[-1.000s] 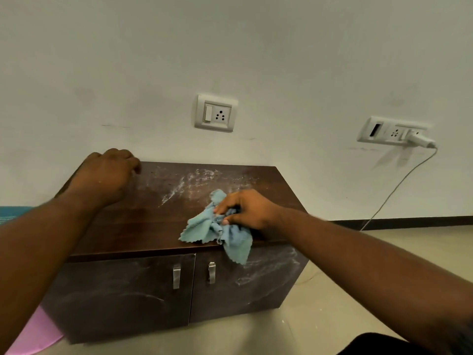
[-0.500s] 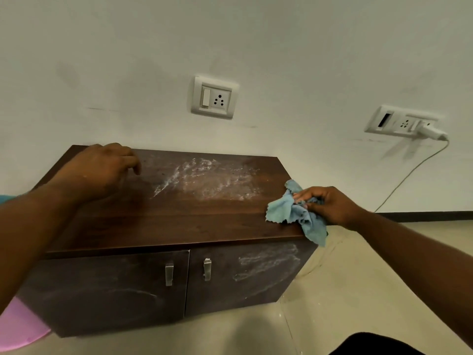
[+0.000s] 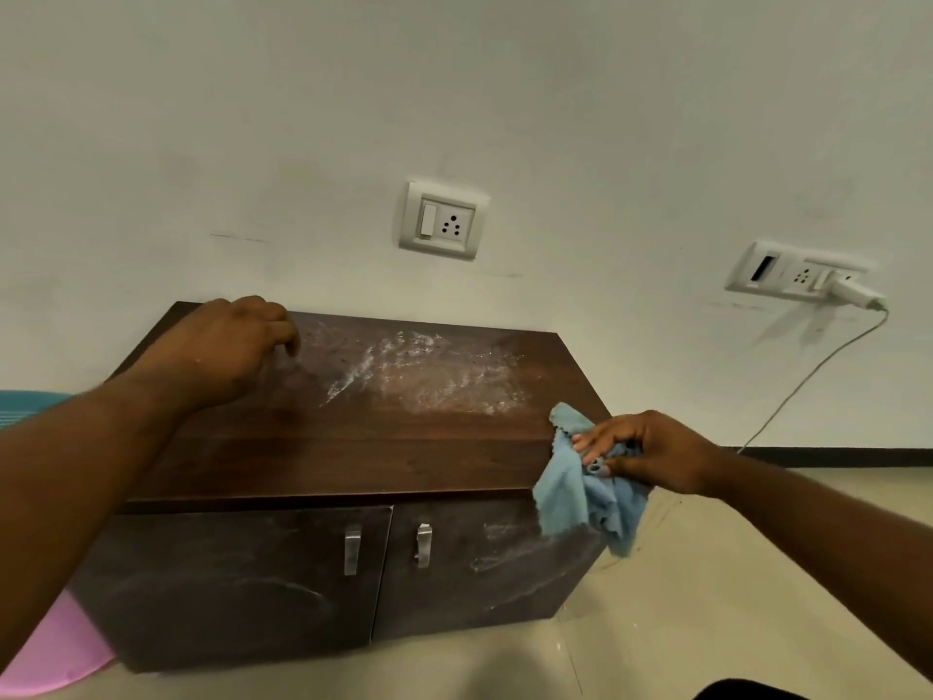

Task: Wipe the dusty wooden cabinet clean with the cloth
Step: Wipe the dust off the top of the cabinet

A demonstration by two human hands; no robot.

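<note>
A low dark wooden cabinet (image 3: 353, 457) with two doors stands against the wall. White dust (image 3: 424, 371) smears the back half of its top, and fainter streaks mark the right door. My right hand (image 3: 651, 452) grips a bunched light blue cloth (image 3: 580, 487) at the cabinet's front right corner; the cloth hangs over the edge. My left hand (image 3: 227, 351) rests on the back left of the top, fingers curled, holding nothing.
Two metal door handles (image 3: 386, 548) sit at the front middle. A wall socket (image 3: 442, 222) is above the cabinet; a second socket (image 3: 792, 270) to the right has a plug and cable running down. A pink object (image 3: 55, 659) lies on the floor at left.
My right hand has swept the cloth from the front middle of the top to the front right corner, where it now hangs over the edge. The left hand stayed in place.
</note>
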